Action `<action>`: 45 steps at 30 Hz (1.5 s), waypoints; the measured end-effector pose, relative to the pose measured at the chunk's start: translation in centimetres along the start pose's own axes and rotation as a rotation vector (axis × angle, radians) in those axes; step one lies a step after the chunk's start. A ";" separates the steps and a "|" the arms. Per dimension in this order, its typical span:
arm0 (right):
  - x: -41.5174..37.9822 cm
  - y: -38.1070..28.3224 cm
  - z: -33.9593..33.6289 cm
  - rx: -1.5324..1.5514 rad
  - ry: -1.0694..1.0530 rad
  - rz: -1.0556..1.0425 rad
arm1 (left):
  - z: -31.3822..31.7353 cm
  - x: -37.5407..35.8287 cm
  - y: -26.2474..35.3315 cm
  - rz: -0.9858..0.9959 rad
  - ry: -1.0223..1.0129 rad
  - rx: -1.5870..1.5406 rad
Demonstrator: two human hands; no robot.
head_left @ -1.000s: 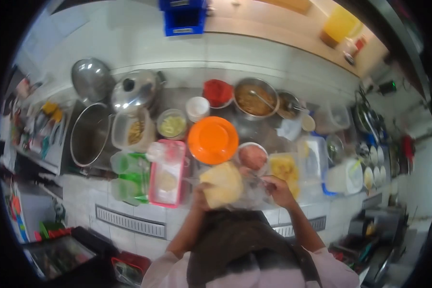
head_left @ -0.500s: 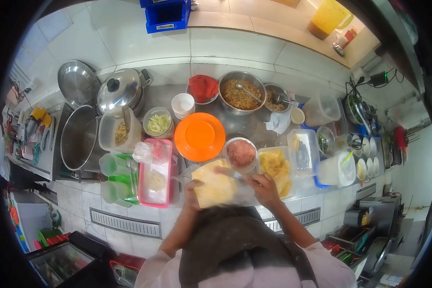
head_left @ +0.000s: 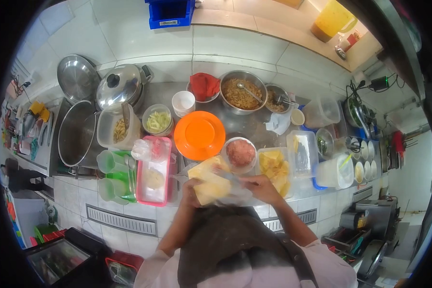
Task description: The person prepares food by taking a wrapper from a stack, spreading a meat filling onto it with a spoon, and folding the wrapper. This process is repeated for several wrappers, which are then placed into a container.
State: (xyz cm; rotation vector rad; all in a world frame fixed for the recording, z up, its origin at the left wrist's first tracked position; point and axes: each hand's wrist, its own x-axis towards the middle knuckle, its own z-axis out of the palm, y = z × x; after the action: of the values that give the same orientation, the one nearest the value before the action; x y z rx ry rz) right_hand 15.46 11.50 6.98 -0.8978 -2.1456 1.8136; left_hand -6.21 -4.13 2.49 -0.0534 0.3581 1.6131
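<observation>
My left hand (head_left: pixel 192 192) is closed on a stack of square yellow dough wrappers (head_left: pixel 206 189), held near the counter's front edge. The top sheet looks raised and is smeared by motion. My right hand (head_left: pixel 260 187) grips a thin flat spreader (head_left: pixel 236 178), its tip by the wrappers; a blurred pinkish smear shows near it. Just beyond sits a white bowl of pink minced meat (head_left: pixel 241 152). A clear tub with yellow filled dumplings (head_left: pixel 275 165) stands beyond my right hand.
An upturned orange plate (head_left: pixel 199 136) lies beyond the wrappers. Left stand a pink tray (head_left: pixel 141 185), green-based cups (head_left: pixel 113 189) and a large pot (head_left: pixel 77 137). A steel bowl of brown filling (head_left: pixel 243 93) is at the back. Clear containers (head_left: pixel 302 153) line the right.
The wrapper stack has shifted slightly and its top sheet now appears lifted or folding. My right hand has turned flatter, with the spreader still in it.
</observation>
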 end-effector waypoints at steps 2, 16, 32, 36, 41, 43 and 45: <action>-0.2 0.6 -1.9 -0.039 -0.034 0.050 | -0.4 -0.3 0.1 0.019 0.031 -0.015; 1.8 1.4 0.5 -1.146 0.075 -0.002 | -1.2 -1.7 1.7 0.133 0.097 -0.038; 2.6 3.2 -0.4 -1.100 0.102 0.079 | -3.2 -1.7 1.0 0.123 0.189 -0.066; 3.3 2.6 -0.4 -0.930 0.130 -0.003 | -3.2 -1.1 0.7 0.085 0.145 -0.083; 2.9 3.3 -2.8 -0.170 0.074 0.242 | -2.9 -0.6 0.4 0.105 0.092 -0.085; 2.2 3.2 -2.3 -0.170 0.089 0.151 | -3.5 -0.8 0.1 0.105 0.098 -0.074; 1.3 2.9 -1.2 -0.166 0.114 0.061 | -4.2 -0.8 -0.3 0.050 0.157 -0.085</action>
State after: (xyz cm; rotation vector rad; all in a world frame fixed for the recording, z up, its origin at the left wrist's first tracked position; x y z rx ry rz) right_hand 16.02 13.42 4.23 -1.0867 -2.2448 1.5863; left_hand -6.57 -6.02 -1.33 -0.2384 0.4151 1.6782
